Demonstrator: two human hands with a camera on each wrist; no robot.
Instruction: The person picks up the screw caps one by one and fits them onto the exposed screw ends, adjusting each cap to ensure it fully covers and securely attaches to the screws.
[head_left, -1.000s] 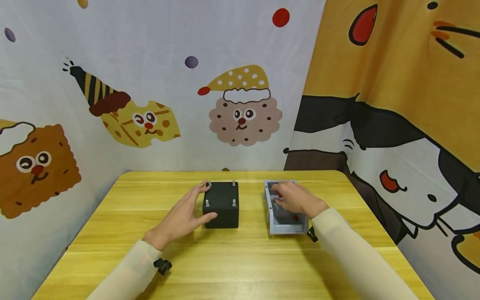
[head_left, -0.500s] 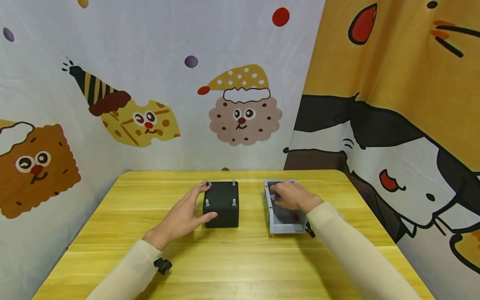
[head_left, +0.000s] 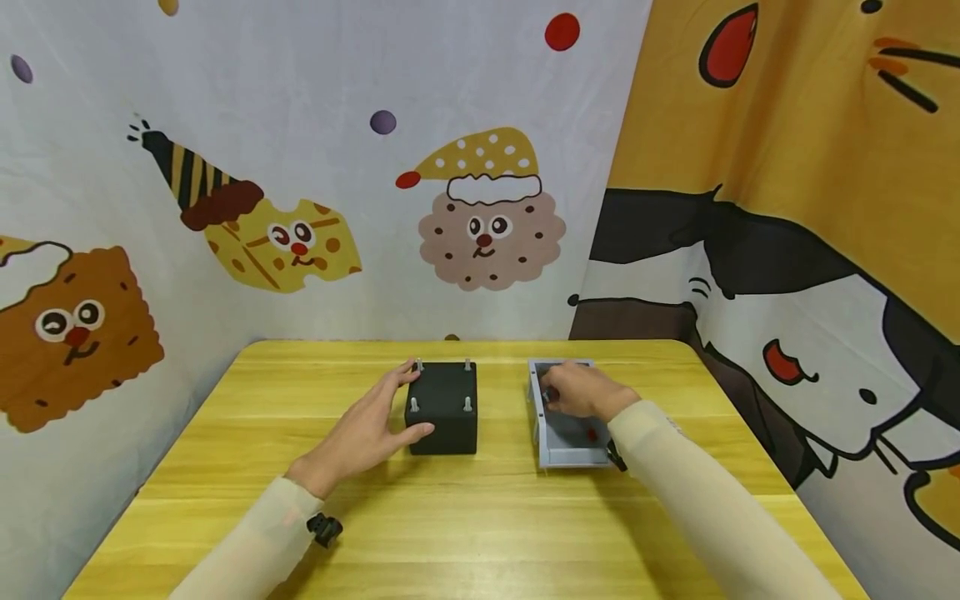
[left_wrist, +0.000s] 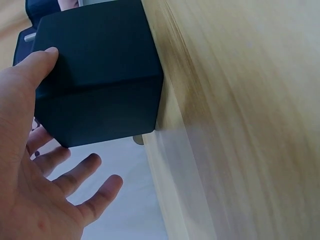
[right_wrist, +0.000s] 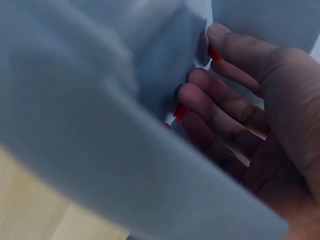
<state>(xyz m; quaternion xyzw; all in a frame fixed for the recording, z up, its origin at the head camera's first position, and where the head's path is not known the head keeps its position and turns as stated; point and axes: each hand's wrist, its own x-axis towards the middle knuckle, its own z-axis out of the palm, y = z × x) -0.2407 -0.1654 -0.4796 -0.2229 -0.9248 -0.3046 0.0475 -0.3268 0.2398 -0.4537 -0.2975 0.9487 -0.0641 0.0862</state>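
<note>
- Cloth (head_left: 337, 75): I log a printed hanging behind the black box and to both its sides.
- Table (head_left: 465, 533): wood-grained; it bears the black box, which sits toward its far edge.
- Grey tray (head_left: 576, 457): stands to the right of the black box, apart from it. I read its long axis as running straight away from the person, alongside the box's right face. This is the governing relation: the right hand is inside the tray, while the left is on the far side of the box from it.
- Black box (head_left: 444, 387): rests on the table, between the left hand and the tray.
- Left hand (head_left: 356, 437): at the box's left side, spread wide. The thumb rests on the near face; the fingers are not curled round it.
- Right hand (head_left: 588, 392): right of the box, reaching into the tray from the right. Grip narrow; I judge thumb and forefinger pinch a red piece (right_wrist: 214, 53).
- White pegs (head_left: 468, 405): four, upright, one near each corner of the box's top.
- Loose red bit (head_left: 592, 434): right of the box, toward the tray's near end, clear of the fingers.
</note>
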